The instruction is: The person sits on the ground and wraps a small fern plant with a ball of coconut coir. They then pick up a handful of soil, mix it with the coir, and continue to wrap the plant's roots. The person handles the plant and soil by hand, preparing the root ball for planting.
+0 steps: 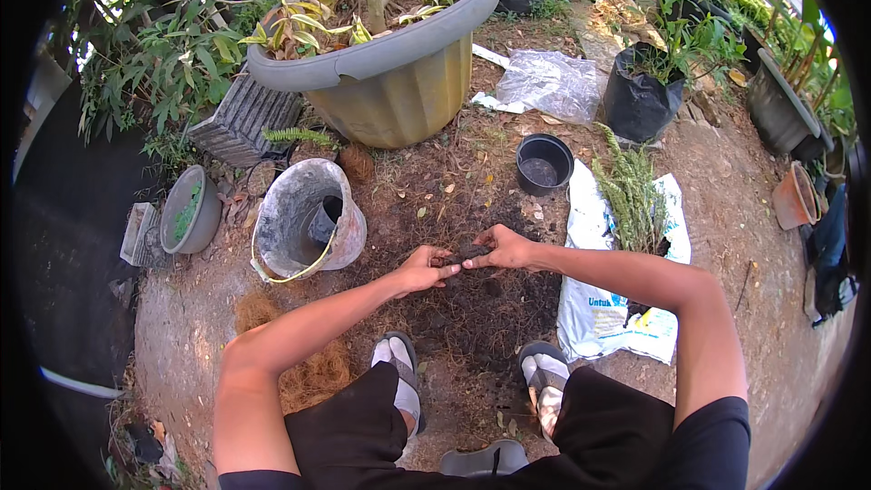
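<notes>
Between the feet and a little beyond them, my left hand (pixel 423 269) and my right hand (pixel 505 248) meet over a patch of dark soil (pixel 469 316) mixed with fine roots. Both hands pinch one clump of dark soil (pixel 466 255) from its two sides, thumbs nearly touching. A black plastic pot (pixel 544 163) stands beyond my right hand. To the right, a leafy green plant (pixel 629 201) lies on a white plastic sack (pixel 592 272) that bears printing. Left of my left hand, a dirty bucket (pixel 350 224) with a yellowish handle leans open-mouthed, a dark container (pixel 325 218) inside it.
Brown coconut fibre (pixel 316 374) lies by the left foot. A very large planter (pixel 401 95) holding a tree stands ahead. Clear plastic sheeting (pixel 554 85) and a black grow bag (pixel 639 99) are at the upper right. A grey round pot (pixel 204 224) sits left of the bucket.
</notes>
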A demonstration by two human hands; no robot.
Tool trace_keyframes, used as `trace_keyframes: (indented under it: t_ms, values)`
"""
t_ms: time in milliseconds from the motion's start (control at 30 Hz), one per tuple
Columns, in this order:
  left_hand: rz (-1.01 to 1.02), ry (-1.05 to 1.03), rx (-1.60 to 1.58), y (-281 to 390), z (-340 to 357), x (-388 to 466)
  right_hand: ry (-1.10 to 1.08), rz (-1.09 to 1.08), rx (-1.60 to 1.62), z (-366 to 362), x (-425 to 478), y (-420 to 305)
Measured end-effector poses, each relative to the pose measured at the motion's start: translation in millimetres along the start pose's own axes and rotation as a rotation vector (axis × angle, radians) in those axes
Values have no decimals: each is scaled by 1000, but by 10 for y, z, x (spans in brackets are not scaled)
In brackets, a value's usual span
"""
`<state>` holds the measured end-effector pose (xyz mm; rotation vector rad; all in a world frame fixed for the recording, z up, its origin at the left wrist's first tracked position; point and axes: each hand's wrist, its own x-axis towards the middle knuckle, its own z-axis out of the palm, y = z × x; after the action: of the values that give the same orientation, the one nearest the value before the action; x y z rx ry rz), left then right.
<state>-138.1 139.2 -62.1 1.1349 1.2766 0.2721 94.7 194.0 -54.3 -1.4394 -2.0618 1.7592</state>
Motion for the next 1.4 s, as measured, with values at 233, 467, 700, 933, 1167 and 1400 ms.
trace_keyframes:
  t_ms: [233,467,700,933,1167,1400]
  values:
    - [8,35,143,-52,87,86,-190,40,179,-101,7,108]
    - [-16,27,263,-40,49,148,-290,148,134,-234,-25,72]
    - [-20,176,406,-150,-183,284,-207,6,-3,-320,34,354]
    - [-99,123,382,144,-177,-62,-56,29,-11,-469,-48,536]
    - [257,104,995,151,25,-105,-156,110,-16,-435,-132,196]
    - [325,0,460,134,235,52,-109,179,122,-241,-196,38]
